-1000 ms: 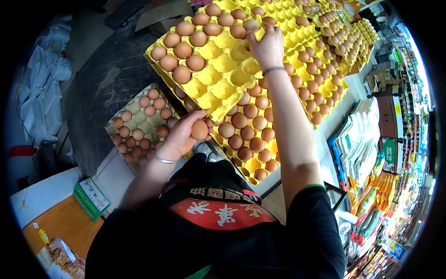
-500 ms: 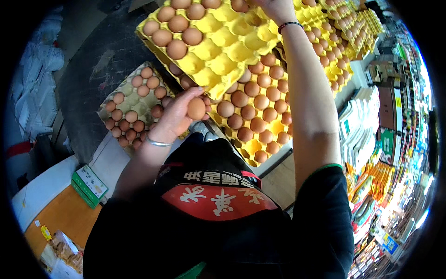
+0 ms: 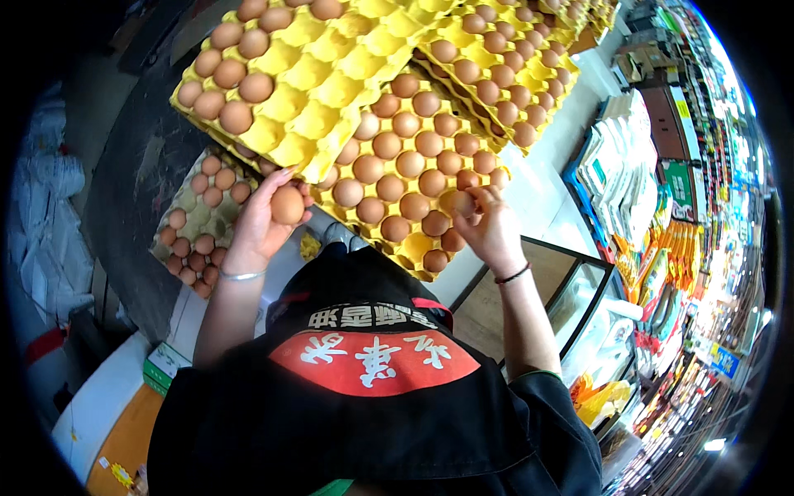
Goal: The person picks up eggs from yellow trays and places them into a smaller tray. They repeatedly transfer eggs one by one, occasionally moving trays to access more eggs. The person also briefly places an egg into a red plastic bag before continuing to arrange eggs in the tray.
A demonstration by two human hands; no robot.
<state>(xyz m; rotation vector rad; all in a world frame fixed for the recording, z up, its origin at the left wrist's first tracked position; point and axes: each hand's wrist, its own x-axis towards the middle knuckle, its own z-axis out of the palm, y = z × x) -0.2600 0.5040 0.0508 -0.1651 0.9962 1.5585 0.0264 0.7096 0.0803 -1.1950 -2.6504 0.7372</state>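
My left hand [image 3: 263, 221] is closed round a brown egg [image 3: 287, 205], beside the near corner of a yellow egg tray [image 3: 308, 116] that is partly filled with eggs. My right hand [image 3: 491, 231] is at the right edge of a lower yellow tray [image 3: 420, 249] holding many brown eggs. Its fingers are closed about a slightly blurred egg [image 3: 460, 203]; whether that egg still touches the tray I cannot tell. A grey carton tray [image 3: 195, 217] with eggs in some of its cups lies to the left, lower than the yellow ones.
More yellow trays of eggs [image 3: 504, 78] stand at the far right. The trays adjoin a dark round surface [image 3: 136, 190] on the left. A black-framed stand [image 3: 571, 289] is near my right forearm. Stacked white packages [image 3: 616, 157] and shop shelves line the right side.
My right hand has come back from the far part of the upper tray to the lower tray's right edge, now with an egg. The left hand still holds its egg. The whole view has shifted.
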